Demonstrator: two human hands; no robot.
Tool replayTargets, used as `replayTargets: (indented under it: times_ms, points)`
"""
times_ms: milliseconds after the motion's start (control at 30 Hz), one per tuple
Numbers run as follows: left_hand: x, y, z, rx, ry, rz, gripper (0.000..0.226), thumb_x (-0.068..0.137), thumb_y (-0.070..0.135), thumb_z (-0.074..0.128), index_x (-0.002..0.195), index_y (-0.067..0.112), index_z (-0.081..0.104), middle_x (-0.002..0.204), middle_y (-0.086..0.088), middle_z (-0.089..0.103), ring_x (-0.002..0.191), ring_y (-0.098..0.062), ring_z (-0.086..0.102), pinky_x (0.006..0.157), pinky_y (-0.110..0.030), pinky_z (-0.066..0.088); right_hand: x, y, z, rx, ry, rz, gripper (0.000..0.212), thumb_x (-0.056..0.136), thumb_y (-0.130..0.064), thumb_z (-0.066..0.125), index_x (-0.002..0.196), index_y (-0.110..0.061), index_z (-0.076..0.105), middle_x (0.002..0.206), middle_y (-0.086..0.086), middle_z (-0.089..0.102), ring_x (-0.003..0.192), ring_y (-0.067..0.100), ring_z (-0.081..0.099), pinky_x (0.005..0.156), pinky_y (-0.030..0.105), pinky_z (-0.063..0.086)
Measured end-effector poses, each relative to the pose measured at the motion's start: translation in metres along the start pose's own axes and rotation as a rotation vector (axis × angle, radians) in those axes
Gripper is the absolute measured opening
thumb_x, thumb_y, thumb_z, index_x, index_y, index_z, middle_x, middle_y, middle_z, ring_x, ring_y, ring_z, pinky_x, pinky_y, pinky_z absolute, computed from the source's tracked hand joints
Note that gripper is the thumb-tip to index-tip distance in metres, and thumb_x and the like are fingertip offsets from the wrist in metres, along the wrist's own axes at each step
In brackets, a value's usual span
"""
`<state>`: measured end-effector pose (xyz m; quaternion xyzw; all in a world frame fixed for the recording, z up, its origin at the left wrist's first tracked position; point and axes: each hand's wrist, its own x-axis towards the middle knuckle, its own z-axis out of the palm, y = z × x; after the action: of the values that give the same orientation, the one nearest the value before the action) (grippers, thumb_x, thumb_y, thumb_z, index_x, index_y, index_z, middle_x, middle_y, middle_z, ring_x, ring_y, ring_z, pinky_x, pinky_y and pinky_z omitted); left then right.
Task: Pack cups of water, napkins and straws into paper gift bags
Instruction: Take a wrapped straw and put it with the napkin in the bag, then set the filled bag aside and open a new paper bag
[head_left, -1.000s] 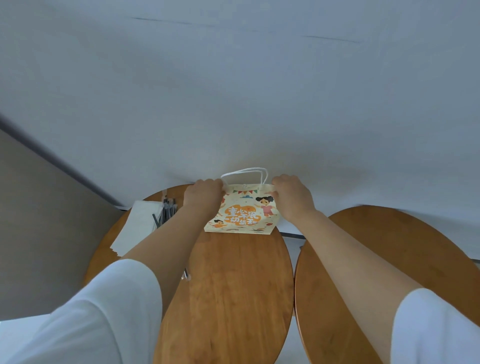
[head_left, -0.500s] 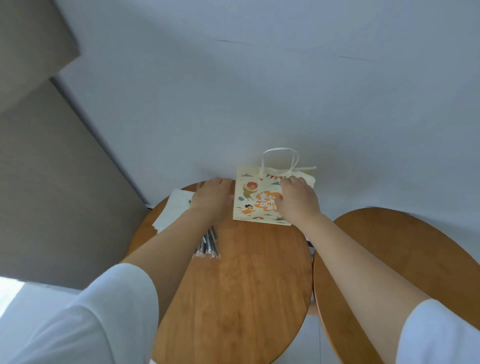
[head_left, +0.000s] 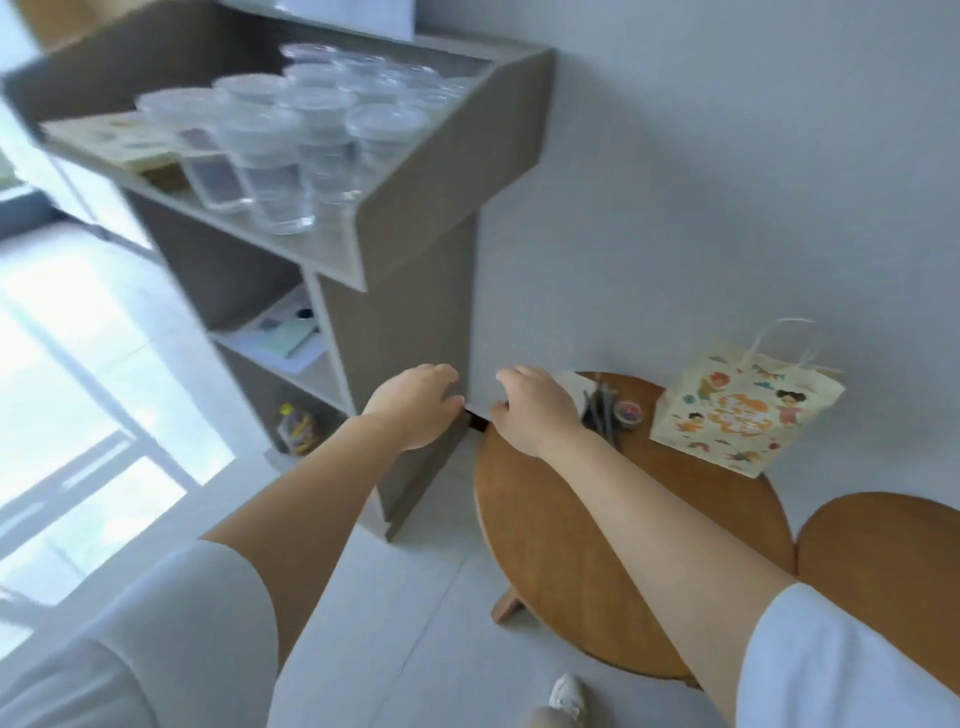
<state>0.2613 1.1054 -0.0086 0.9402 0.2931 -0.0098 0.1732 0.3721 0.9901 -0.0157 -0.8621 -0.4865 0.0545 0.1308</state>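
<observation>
Ref. landmark: round wooden table (head_left: 597, 545). Paper gift bag (head_left: 737, 410) stands upright at table's far-R edge, against the wall, handles up, printed side toward the camera. Straws (head_left: 600, 410), a dark bundle, lie at table's far-L area. Napkins (head_left: 579, 387) lie just behind them, partly hidden by the R hand. Small round item (head_left: 628, 414) sits btwn straws and bag; type unclear. Left hand (head_left: 415, 408) hangs just L of the table, in front of the grey shelf unit (head_left: 405, 291); fingers loosely curled, nothing held. Right hand (head_left: 535, 410) hovers over table's far-L edge, fingers relaxed, nothing held. Hands near each other but apart. Lidded clear cups (head_left: 291, 150) are grouped on the unit's top, up and L of the table. Second table (head_left: 883, 551) sits just R of the ref. table. View is motion-blurred.
</observation>
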Motion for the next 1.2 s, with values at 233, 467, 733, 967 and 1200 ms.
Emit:
replayTargets:
  times_ms: [233,467,733,967,1200]
  points:
    - [-0.062,-0.124,-0.062,-0.067,0.183,-0.244,0.038,0.098,0.029,0.042,0.132,0.016,0.049,0.129,-0.005,0.057,0.115,-0.025,0.053,0.094,-0.035,0.044,0.039,-0.143,0.012,0.077,0.045,-0.22,0.034,0.092,-0.018,0.044,0.122,-0.004,0.052,0.123,0.011,0.053,0.116,0.027,0.043,0.091,0.036,0.04]
    - [-0.073,-0.215,-0.116,-0.091,0.309,-0.347,0.037,0.097,0.029,0.046,0.132,0.019,0.049,0.129,-0.002,0.056,0.113,-0.022,0.055,0.092,-0.031,0.046,0.104,-0.255,0.015,0.165,0.075,-0.399,0.032,0.092,-0.015,0.044,0.119,-0.001,0.053,0.119,0.014,0.055,0.111,0.028,0.046,0.088,0.038,0.042]
    - [-0.016,-0.318,-0.186,-0.082,0.409,-0.361,0.037,0.097,0.027,0.048,0.132,0.017,0.05,0.126,-0.002,0.058,0.111,-0.02,0.056,0.086,-0.025,0.042,0.231,-0.347,0.025,0.26,0.185,-0.444,0.033,0.093,-0.017,0.046,0.121,0.0,0.051,0.117,0.015,0.054,0.109,0.028,0.047,0.09,0.034,0.04]
    - [0.054,-0.389,-0.234,-0.081,0.365,-0.332,0.039,0.096,0.026,0.049,0.134,0.017,0.049,0.129,-0.002,0.056,0.113,-0.021,0.056,0.095,-0.033,0.049,0.341,-0.391,0.025,0.191,0.242,-0.359,0.04,0.097,-0.022,0.042,0.132,-0.001,0.043,0.132,0.015,0.045,0.122,0.026,0.039,0.094,0.031,0.038]
    - [0.101,-0.432,-0.245,-0.112,0.285,-0.25,0.038,0.096,0.026,0.05,0.133,0.019,0.049,0.129,-0.002,0.057,0.112,-0.022,0.057,0.093,-0.037,0.051,0.393,-0.407,0.036,0.019,0.134,-0.208,0.043,0.097,-0.032,0.038,0.13,-0.004,0.042,0.131,0.012,0.048,0.12,0.027,0.042,0.098,0.036,0.036]
